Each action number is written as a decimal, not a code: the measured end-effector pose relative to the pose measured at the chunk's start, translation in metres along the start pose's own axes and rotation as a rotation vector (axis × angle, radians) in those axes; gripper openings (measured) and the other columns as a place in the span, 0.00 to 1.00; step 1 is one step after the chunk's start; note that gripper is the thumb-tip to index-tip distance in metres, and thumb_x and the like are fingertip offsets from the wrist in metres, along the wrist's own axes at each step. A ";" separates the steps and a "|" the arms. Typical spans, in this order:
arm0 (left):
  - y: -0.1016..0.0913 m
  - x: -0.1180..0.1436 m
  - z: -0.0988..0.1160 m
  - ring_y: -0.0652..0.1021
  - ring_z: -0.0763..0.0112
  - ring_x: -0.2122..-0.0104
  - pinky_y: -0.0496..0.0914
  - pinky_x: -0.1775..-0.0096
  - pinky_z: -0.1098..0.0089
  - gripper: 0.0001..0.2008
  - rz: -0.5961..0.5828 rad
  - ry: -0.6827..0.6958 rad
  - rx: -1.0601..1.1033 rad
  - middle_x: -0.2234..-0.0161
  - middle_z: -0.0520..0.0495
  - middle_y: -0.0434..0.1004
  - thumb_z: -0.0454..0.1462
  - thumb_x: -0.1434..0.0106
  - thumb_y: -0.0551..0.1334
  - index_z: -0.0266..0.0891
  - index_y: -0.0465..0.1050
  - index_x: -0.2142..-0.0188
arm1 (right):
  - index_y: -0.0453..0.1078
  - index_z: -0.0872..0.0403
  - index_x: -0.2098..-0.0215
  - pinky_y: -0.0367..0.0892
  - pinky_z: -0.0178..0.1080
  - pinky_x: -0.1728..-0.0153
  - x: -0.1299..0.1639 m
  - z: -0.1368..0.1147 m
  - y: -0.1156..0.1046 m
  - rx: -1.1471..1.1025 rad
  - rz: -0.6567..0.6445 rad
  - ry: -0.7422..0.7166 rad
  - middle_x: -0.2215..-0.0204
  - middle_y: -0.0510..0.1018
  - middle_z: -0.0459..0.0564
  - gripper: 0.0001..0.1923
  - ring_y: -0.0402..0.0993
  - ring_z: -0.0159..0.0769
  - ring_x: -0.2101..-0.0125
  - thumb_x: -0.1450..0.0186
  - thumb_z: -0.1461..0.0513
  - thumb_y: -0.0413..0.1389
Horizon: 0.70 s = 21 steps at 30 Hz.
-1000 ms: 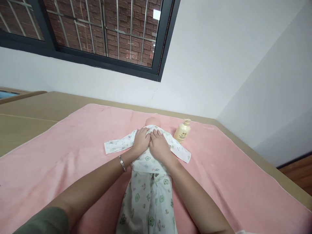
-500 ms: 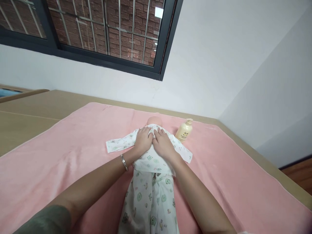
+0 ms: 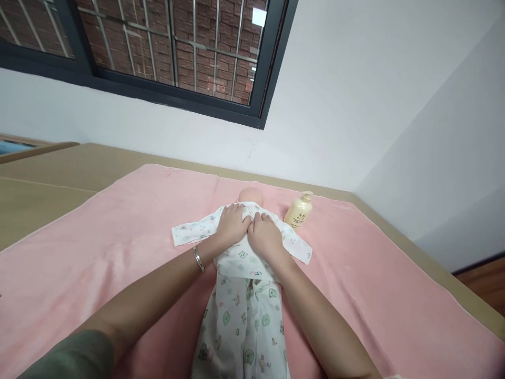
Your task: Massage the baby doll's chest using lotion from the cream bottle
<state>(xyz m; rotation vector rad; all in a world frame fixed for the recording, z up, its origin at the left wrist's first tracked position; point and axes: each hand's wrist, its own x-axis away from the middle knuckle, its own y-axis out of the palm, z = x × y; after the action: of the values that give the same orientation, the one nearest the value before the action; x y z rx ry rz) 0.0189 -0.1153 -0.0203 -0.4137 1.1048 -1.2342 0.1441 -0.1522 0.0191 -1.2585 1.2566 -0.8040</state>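
Fingers: we had the fingers (image 3: 236, 210) of both hands spread flat and pressed down on cloth, gripping nothing.
Left hand: our left hand (image 3: 232, 225) lay palm-down on the upper chest of the doll's printed top (image 3: 240, 258), just below the collar, thumb side touching the other hand.
Right hand: our right hand (image 3: 266, 234) lay flat beside it on the same top, its fingertips reaching toward the neck.
Bracelet: a thin metal bracelet (image 3: 198, 259) sat on our left wrist.
Doll: the baby doll (image 3: 251, 195) lay along the middle of the pink blanket (image 3: 118, 242), head away from us; only the top of the head showed past our hands, so we could not tell if it lay face up or face down. The sleeves spread out flat to each side, and matching printed trousers (image 3: 242, 331) ran toward us.
Bottle: a cream pump bottle (image 3: 299, 210) stood upright near the doll's head, just beyond the sleeve end on our right and apart from our hands.
Step in hand: as we judged it, we were pressing or stroking the chest area near the collar, both palms together.
Next move: it seemed to call for light, even pressure, with both hands moving together so the top would not bunch.
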 end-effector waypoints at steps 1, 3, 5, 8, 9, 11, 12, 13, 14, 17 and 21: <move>-0.002 0.001 0.002 0.73 0.51 0.45 0.62 0.40 0.52 0.17 0.000 0.002 -0.025 0.49 0.35 0.77 0.39 0.31 0.51 0.36 0.72 0.49 | 0.69 0.62 0.43 0.59 0.48 0.41 -0.001 0.001 -0.001 -0.013 0.001 -0.005 0.48 0.76 0.67 0.23 0.68 0.52 0.43 0.27 0.60 0.41; -0.004 0.006 0.009 0.75 0.50 0.47 0.64 0.43 0.53 0.17 0.001 0.004 -0.087 0.51 0.33 0.78 0.38 0.31 0.50 0.34 0.73 0.50 | 0.69 0.60 0.44 0.61 0.46 0.43 -0.006 0.010 -0.001 -0.087 -0.020 -0.028 0.47 0.76 0.64 0.22 0.69 0.50 0.44 0.27 0.61 0.41; -0.006 0.011 0.016 0.75 0.49 0.48 0.65 0.44 0.53 0.18 0.004 0.020 -0.130 0.52 0.31 0.77 0.38 0.31 0.50 0.31 0.73 0.51 | 0.68 0.59 0.43 0.59 0.46 0.41 -0.015 0.025 0.000 -0.182 -0.047 -0.049 0.43 0.73 0.62 0.22 0.67 0.48 0.41 0.26 0.58 0.41; -0.007 0.018 0.024 0.74 0.47 0.47 0.65 0.44 0.52 0.18 0.015 0.062 -0.153 0.51 0.27 0.76 0.37 0.31 0.50 0.29 0.73 0.51 | 0.64 0.60 0.38 0.54 0.47 0.37 -0.027 0.045 0.004 -0.264 -0.095 -0.040 0.35 0.65 0.62 0.26 0.58 0.49 0.34 0.26 0.53 0.42; -0.008 0.018 0.025 0.74 0.48 0.47 0.65 0.44 0.53 0.18 0.017 0.070 -0.155 0.51 0.28 0.76 0.37 0.31 0.50 0.30 0.74 0.51 | 0.63 0.61 0.37 0.52 0.47 0.36 -0.029 0.049 0.005 -0.263 -0.108 -0.026 0.33 0.62 0.62 0.27 0.55 0.49 0.33 0.26 0.52 0.43; -0.008 0.015 0.022 0.75 0.50 0.47 0.66 0.44 0.55 0.17 0.017 0.062 -0.142 0.51 0.31 0.78 0.37 0.32 0.51 0.32 0.74 0.52 | 0.59 0.63 0.34 0.50 0.48 0.35 -0.029 0.047 0.006 -0.220 -0.112 -0.012 0.32 0.59 0.64 0.29 0.52 0.51 0.32 0.26 0.52 0.42; -0.009 0.012 0.019 0.75 0.51 0.47 0.66 0.44 0.55 0.16 0.010 0.052 -0.124 0.52 0.32 0.78 0.37 0.33 0.52 0.33 0.74 0.52 | 0.60 0.64 0.35 0.50 0.49 0.35 -0.027 0.043 0.005 -0.179 -0.106 -0.009 0.33 0.61 0.65 0.29 0.54 0.52 0.33 0.25 0.53 0.41; -0.010 0.008 0.016 0.75 0.51 0.48 0.67 0.44 0.56 0.16 -0.005 0.044 -0.098 0.52 0.33 0.79 0.37 0.33 0.53 0.34 0.75 0.53 | 0.61 0.65 0.36 0.51 0.49 0.36 -0.024 0.036 0.004 -0.133 -0.099 -0.006 0.35 0.64 0.67 0.28 0.57 0.53 0.34 0.25 0.55 0.40; -0.011 0.004 0.011 0.76 0.52 0.48 0.67 0.45 0.56 0.15 -0.027 0.040 -0.064 0.52 0.34 0.79 0.37 0.33 0.53 0.35 0.75 0.54 | 0.64 0.66 0.39 0.54 0.49 0.38 -0.019 0.029 0.002 -0.088 -0.094 0.002 0.39 0.69 0.68 0.26 0.62 0.53 0.37 0.25 0.56 0.39; -0.014 -0.008 0.000 0.78 0.53 0.52 0.69 0.48 0.57 0.15 -0.107 0.046 0.022 0.54 0.37 0.81 0.38 0.33 0.51 0.36 0.75 0.57 | 0.69 0.65 0.46 0.61 0.48 0.45 -0.005 0.005 -0.006 0.003 -0.074 0.044 0.49 0.76 0.67 0.23 0.71 0.53 0.46 0.26 0.59 0.39; -0.015 -0.009 0.002 0.78 0.53 0.52 0.69 0.47 0.57 0.16 -0.127 0.040 -0.069 0.53 0.36 0.80 0.38 0.31 0.50 0.34 0.74 0.55 | 0.71 0.61 0.49 0.64 0.44 0.53 0.000 -0.001 -0.013 -0.018 -0.077 0.063 0.52 0.78 0.64 0.20 0.74 0.50 0.50 0.27 0.60 0.42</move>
<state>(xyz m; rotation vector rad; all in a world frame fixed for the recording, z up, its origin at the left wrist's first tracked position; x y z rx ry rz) 0.0132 -0.1133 -0.0036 -0.5202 1.1720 -1.3233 0.1458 -0.1551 0.0315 -1.3118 1.2741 -0.8955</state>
